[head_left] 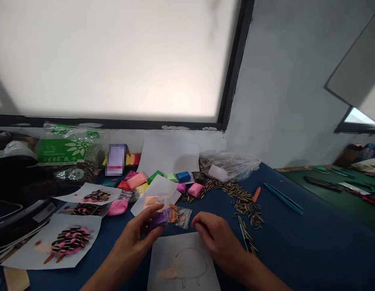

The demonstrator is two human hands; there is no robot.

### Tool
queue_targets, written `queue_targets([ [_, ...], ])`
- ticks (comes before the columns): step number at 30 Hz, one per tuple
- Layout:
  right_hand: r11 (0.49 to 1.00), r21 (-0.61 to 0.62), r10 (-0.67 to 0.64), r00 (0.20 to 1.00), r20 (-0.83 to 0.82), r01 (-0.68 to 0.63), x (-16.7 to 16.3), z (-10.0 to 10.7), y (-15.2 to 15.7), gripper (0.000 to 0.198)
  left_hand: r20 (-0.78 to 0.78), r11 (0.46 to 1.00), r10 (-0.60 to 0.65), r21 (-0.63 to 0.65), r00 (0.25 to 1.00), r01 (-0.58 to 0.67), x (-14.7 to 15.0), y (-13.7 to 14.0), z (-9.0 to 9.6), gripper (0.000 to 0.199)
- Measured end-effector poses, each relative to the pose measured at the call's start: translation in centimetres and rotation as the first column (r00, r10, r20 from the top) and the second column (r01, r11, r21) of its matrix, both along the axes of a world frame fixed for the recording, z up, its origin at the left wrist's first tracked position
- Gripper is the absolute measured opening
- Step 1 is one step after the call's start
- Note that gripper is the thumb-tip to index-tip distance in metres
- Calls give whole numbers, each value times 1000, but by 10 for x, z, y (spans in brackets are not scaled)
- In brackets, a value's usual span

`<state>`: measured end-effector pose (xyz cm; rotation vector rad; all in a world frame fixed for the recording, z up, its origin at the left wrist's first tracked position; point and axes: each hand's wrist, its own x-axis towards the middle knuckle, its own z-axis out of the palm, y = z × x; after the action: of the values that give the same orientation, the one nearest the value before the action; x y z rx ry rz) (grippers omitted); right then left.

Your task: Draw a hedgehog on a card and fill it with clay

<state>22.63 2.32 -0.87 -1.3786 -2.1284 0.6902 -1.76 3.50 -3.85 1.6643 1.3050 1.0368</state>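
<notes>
Left hand [141, 230]: closed on a purple clay packet [159, 219]. Right hand [216, 232]: loosely curled; whether holding anything, cannot tell. Between the hands: zip bag [180, 216] of orange scraps. Below it, between the wrists: paper sheet [190, 262], pencilled animal outline. Beyond right hand: striped sunflower seeds [243, 200]. Left of left hand: seed-covered animal picture [70, 241].

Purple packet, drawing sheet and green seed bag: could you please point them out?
Purple packet [159, 218], head view: its purple front.
Drawing sheet [191, 263], head view: inside the outlined body.
Green seed bag [60, 152], head view: its green printed panel.
</notes>
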Motion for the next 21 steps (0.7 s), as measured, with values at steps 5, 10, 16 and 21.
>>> queue_targets([
  [5, 980, -180, 41, 966, -257, -89, -7, 3, -6, 42, 150, 993, -115, -10, 982, 117, 12, -10, -2, 58],
  [10, 922, -341, -19, 857, -515, -185, -14, 2, -11, 30, 177, 980, -159, -89, 971, 177, 16, -19, -8, 66],
  [16, 931, -338, -62, 852, -520, -139, -12, 3, -11, 27, 420, 903, -227, -247, 879, 351, 16, -18, -2, 64],
  [21, 914, -377, -90, 830, -550, -150, -12, -5, -9, 34, 427, 883, -270, -248, 863, 398, 16, -10, 3, 58],
])
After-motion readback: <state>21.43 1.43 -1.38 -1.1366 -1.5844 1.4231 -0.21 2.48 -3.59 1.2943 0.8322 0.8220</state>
